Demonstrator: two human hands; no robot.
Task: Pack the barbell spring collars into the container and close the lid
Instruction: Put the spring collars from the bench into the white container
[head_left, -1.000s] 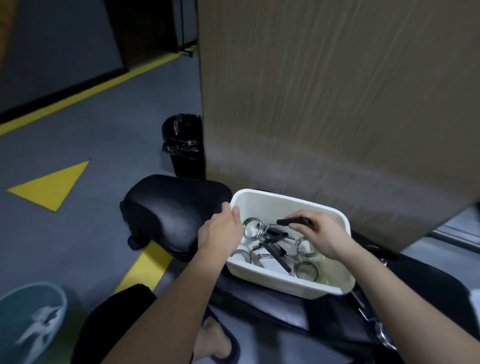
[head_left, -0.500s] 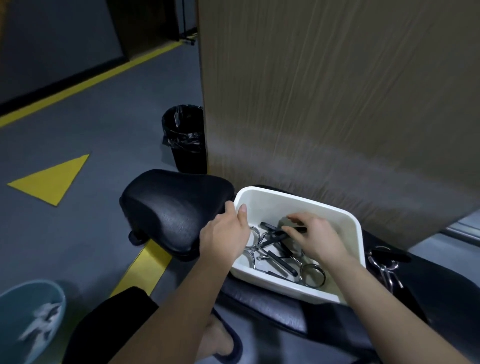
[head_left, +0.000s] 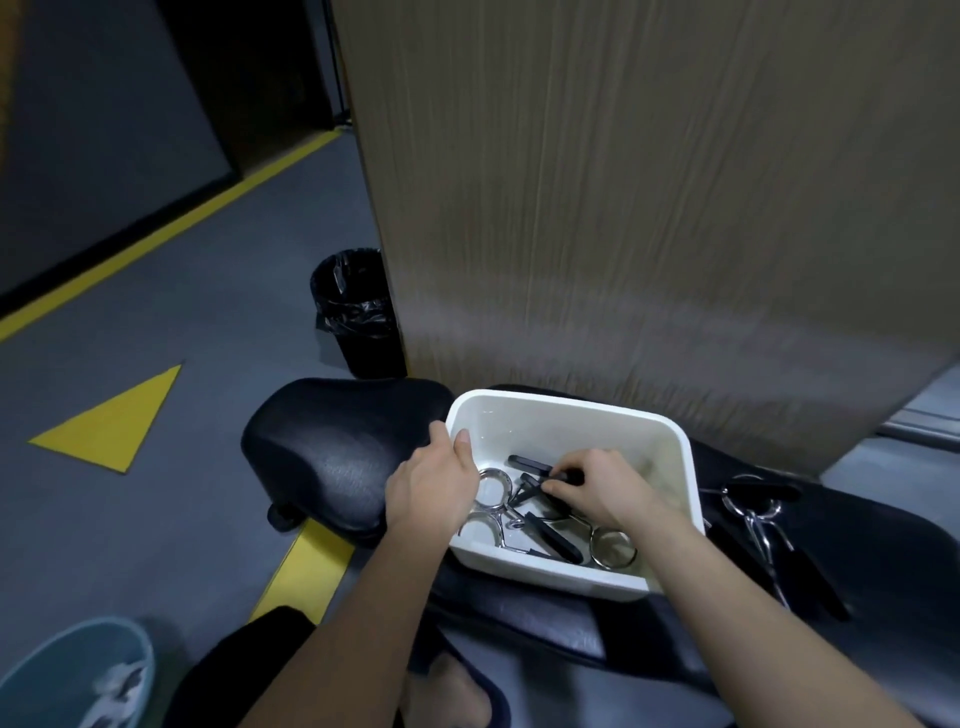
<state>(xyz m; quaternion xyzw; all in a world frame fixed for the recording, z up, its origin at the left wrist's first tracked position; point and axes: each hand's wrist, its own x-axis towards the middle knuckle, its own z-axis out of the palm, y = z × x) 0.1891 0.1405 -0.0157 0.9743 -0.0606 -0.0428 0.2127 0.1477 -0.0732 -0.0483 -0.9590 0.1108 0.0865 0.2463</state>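
A white plastic container (head_left: 571, 413) sits open on a black padded bench, with several chrome spring collars (head_left: 493, 486) with black handles lying inside. My left hand (head_left: 434, 486) grips the container's left rim, thumb inside the wall. My right hand (head_left: 597, 486) is down in the container, fingers pinched on the black handle of a collar (head_left: 558, 475). One more spring collar (head_left: 753, 506) lies on the bench just right of the container. No lid is in view.
The black bench pad (head_left: 343, 452) extends to the left of the container. A tall wood-grain panel (head_left: 649, 208) rises right behind it. A black bin (head_left: 358, 312) stands on the grey floor, and a teal bucket (head_left: 67, 675) sits at bottom left.
The view has swung slightly, showing the collar on the bench at the right. My right hand has stayed low in the container on the same collar handle; my left hand keeps its hold on the rim.
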